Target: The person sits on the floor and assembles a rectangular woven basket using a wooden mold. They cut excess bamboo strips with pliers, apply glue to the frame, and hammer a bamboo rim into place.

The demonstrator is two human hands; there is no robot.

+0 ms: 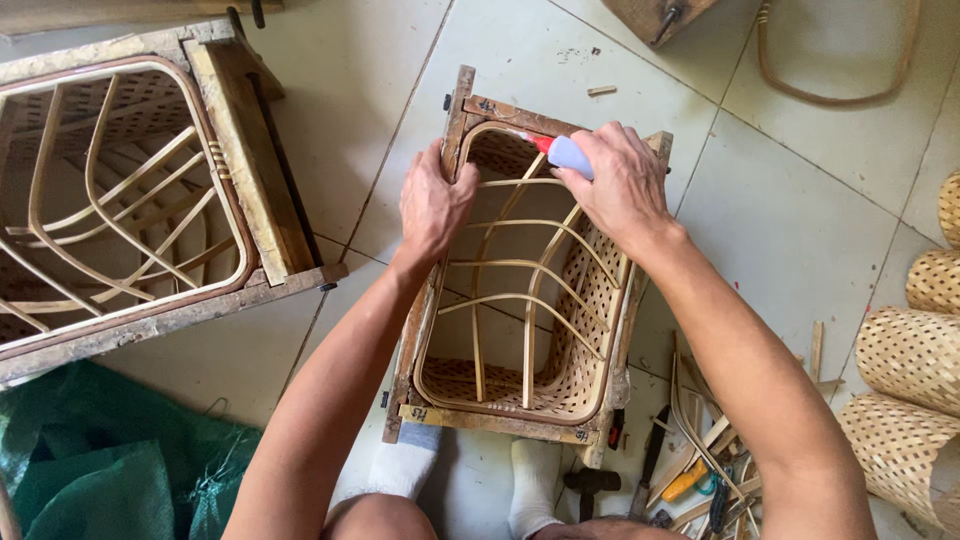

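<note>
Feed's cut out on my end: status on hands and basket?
Left hand grips wooden mould frame. Right hand holds small glue bottle at woven basket rim. Nothing in the way.

Pale tiled floor (800, 130) in daylight, green netting (110, 460), woven bamboo cylinders (910, 355)

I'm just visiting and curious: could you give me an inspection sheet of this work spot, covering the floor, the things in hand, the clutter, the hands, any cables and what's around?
Surface: pale tiled floor, scattered with splinters.
Job's things: woven basket with bamboo ribs, sitting inside a wooden frame; small glue bottle with a red tip.
Clutter: pile of hand tools and bamboo strips at lower right.
Hands: left hand grips the frame's rim; right hand holds the glue bottle at the rim.
Cables: nothing seen.
Surroundings: larger frame with basket, green netting, woven baskets, bent cane hoop.
</note>
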